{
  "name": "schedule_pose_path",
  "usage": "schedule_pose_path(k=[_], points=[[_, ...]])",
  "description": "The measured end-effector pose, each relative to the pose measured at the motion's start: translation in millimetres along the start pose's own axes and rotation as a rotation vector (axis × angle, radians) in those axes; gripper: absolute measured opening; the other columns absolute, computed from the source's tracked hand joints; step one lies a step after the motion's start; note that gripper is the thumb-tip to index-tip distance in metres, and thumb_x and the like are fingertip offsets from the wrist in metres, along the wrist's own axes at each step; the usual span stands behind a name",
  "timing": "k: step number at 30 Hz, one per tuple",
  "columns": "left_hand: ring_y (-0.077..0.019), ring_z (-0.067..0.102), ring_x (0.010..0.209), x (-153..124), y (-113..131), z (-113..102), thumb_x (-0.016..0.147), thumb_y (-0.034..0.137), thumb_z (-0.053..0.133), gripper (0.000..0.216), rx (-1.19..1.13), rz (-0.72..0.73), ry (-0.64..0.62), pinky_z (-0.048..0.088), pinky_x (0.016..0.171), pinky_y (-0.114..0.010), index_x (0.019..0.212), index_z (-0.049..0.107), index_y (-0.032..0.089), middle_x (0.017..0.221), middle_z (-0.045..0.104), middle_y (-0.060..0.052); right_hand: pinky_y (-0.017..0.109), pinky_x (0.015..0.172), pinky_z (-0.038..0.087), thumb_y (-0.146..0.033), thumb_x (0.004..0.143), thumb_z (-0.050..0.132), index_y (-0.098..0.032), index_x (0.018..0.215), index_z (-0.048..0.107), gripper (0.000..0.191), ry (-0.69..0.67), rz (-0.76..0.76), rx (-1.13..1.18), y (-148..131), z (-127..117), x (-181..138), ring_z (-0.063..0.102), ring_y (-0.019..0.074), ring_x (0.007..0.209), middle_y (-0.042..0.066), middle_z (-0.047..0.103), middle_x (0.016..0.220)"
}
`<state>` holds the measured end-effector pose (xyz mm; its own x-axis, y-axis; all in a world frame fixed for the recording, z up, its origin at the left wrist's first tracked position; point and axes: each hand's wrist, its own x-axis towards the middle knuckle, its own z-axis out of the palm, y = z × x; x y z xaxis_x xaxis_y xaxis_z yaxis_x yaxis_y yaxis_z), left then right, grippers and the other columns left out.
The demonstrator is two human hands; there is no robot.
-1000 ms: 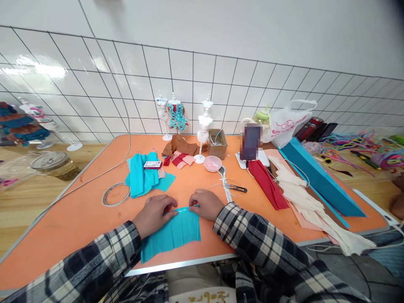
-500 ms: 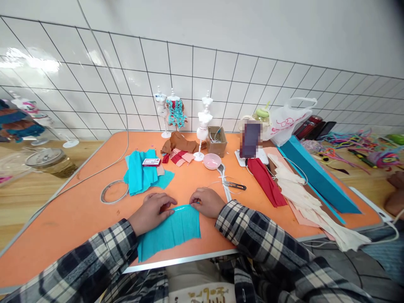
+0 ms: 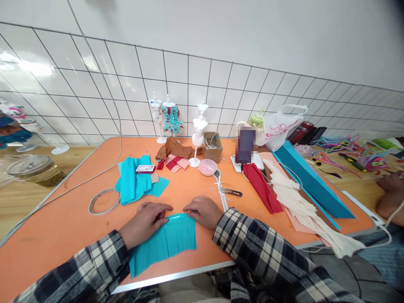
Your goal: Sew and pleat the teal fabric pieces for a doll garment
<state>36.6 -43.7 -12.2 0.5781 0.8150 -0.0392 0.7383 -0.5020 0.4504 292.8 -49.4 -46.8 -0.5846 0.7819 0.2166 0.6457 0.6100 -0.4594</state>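
A piece of turquoise crepe paper (image 3: pixel 170 240) lies on the orange table near its front edge, with a shiny strip along its top edge. My left hand (image 3: pixel 147 221) rests on its upper left part, thumb pressing the paper and the other fingers curled. At the top right corner, my right hand (image 3: pixel 205 211) has thumb and fingertips closed on the edge. What lies under the curled fingers is hidden. Beyond the hands are thread snips (image 3: pixel 230 192), a pink bowl (image 3: pixel 208 167) and a folded turquoise crepe paper bundle (image 3: pixel 134 179) carrying a small box (image 3: pixel 145 168).
A tape ring (image 3: pixel 104 201) lies left. White mini mannequins (image 3: pixel 199 128) and a cardboard box (image 3: pixel 212 147) stand at the back. Right are a phone (image 3: pixel 246 145), red cloth-like paper (image 3: pixel 261 187), cream strips (image 3: pixel 293 198) and another person's hand (image 3: pixel 391 189). A cable crosses the left side.
The view has tilted up slightly and shifted right. My right hand's fingers have stretched a little to the left along the paper's top edge. The paper lies much as before.
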Motion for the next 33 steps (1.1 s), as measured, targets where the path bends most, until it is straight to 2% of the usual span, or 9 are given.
schedule_pose_path(k=[5,9,14,17,21,26,30,33], points=[[-0.0186,0.063,0.082,1,1,-3,0.088,0.027,0.052,0.016,-0.001,0.002,-0.048,0.035,0.092,-0.039,0.094,0.067,0.024,0.083,0.069,0.001,0.029,0.079,0.039,-0.024,0.09,0.063,-0.025,0.1,0.074,0.015,0.019,-0.038,0.0,2,2,-1,0.06,0.0157,0.089,0.002,0.07,0.091],[-0.0184,0.063,0.085,-1,0,-3,0.091,0.026,0.05,0.017,-0.001,0.038,-0.041,0.033,0.095,-0.04,0.091,0.066,0.024,0.085,0.07,0.0,0.029,0.079,0.037,-0.021,0.091,0.061,-0.027,0.098,0.075,0.017,0.001,-0.032,0.014,0,0,-3,0.06,0.0156,0.089,0.002,0.068,0.09],[-0.0186,0.062,0.096,-8,-5,0,0.095,0.027,0.046,0.024,0.099,0.192,0.049,0.029,0.099,-0.04,0.106,0.068,0.029,0.096,0.071,-0.001,0.03,0.077,0.036,-0.019,0.09,0.061,-0.028,0.097,0.075,0.018,-0.009,-0.026,0.015,-3,-4,-4,0.06,0.0157,0.088,0.002,0.066,0.089],[-0.0169,0.062,0.09,-12,-7,2,0.096,0.024,0.045,0.029,0.166,0.253,0.097,0.026,0.101,-0.042,0.109,0.069,0.034,0.088,0.068,0.0,0.03,0.077,0.036,-0.018,0.089,0.061,-0.028,0.096,0.075,0.019,-0.013,-0.033,0.005,-3,-4,-4,0.06,0.0157,0.088,0.001,0.066,0.089],[-0.0171,0.06,0.086,-13,-5,4,0.094,0.017,0.043,0.034,0.239,0.315,0.155,0.024,0.104,-0.048,0.104,0.071,0.033,0.083,0.066,-0.001,0.03,0.077,0.036,-0.018,0.089,0.062,-0.029,0.097,0.075,0.018,-0.022,-0.035,-0.019,-5,-5,-3,0.06,0.0157,0.088,0.001,0.066,0.09],[-0.0194,0.058,0.09,-12,-1,0,0.093,0.015,0.045,0.032,0.34,0.389,0.115,0.021,0.107,-0.051,0.105,0.07,0.032,0.085,0.066,-0.003,0.031,0.078,0.037,-0.021,0.092,0.059,-0.028,0.099,0.074,0.018,-0.049,-0.061,-0.073,-2,-8,-6,0.058,0.0166,0.089,0.002,0.067,0.092],[-0.0219,0.057,0.097,-14,1,-4,0.093,0.012,0.045,0.036,0.397,0.417,0.056,0.019,0.106,-0.053,0.114,0.065,0.033,0.085,0.067,-0.002,0.034,0.081,0.038,-0.024,0.094,0.056,-0.024,0.098,0.072,0.016,-0.043,-0.063,-0.087,3,-17,-16,0.058,0.0185,0.09,0.004,0.069,0.094],[-0.022,0.056,0.1,-17,1,-5,0.092,0.011,0.046,0.038,0.395,0.415,0.039,0.019,0.107,-0.051,0.117,0.064,0.034,0.089,0.068,-0.002,0.036,0.085,0.039,-0.026,0.092,0.057,-0.02,0.11,0.066,0.021,0.023,-0.021,-0.083,0,-25,-22,0.056,0.0213,0.098,0.008,0.068,0.105]])
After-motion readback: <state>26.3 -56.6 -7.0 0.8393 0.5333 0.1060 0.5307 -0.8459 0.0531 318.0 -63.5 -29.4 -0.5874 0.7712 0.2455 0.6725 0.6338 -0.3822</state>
